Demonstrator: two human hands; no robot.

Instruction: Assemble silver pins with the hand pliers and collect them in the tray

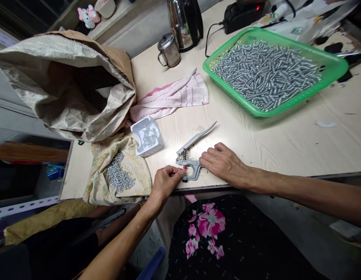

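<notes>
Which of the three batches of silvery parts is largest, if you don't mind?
The batch in the green basket; those in the white box and on the floral cloth are smaller.

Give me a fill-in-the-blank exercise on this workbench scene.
The basket heaped with metal pieces is coloured ____.
The person's ____ hand has its fingers beside the red part of the gray tool.
In this view, the tool lies to the ____ of the patterned cloth.
Missing words: green; left; right.
</notes>
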